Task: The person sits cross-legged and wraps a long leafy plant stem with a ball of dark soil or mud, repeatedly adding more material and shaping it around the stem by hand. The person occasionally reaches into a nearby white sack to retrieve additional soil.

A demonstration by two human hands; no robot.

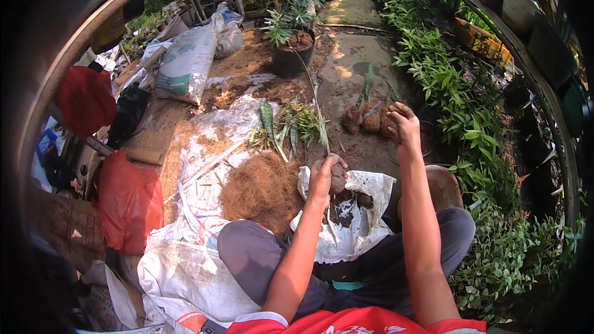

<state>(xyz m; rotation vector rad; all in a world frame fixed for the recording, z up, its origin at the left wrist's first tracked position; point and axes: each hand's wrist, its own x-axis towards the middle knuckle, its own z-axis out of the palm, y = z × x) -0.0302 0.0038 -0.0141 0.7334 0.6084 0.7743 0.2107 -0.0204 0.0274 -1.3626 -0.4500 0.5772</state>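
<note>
The left hand (323, 176) grips a root ball (338, 178) over a white sack (365, 210); the right hand (403, 122) reaches, fingers loose, touching wrapped balls (370, 121).

Left hand (324, 176) closed in a grip near the lap, right arm stretched far, right hand (403, 122) fingers curled downward

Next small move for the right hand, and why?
Probably set down or release at the wrapped balls: the right hand is stretched out onto that row, while the left hand holds a seedling's soil ball over the white sack. Then bring it back toward the fibre pile.
</note>
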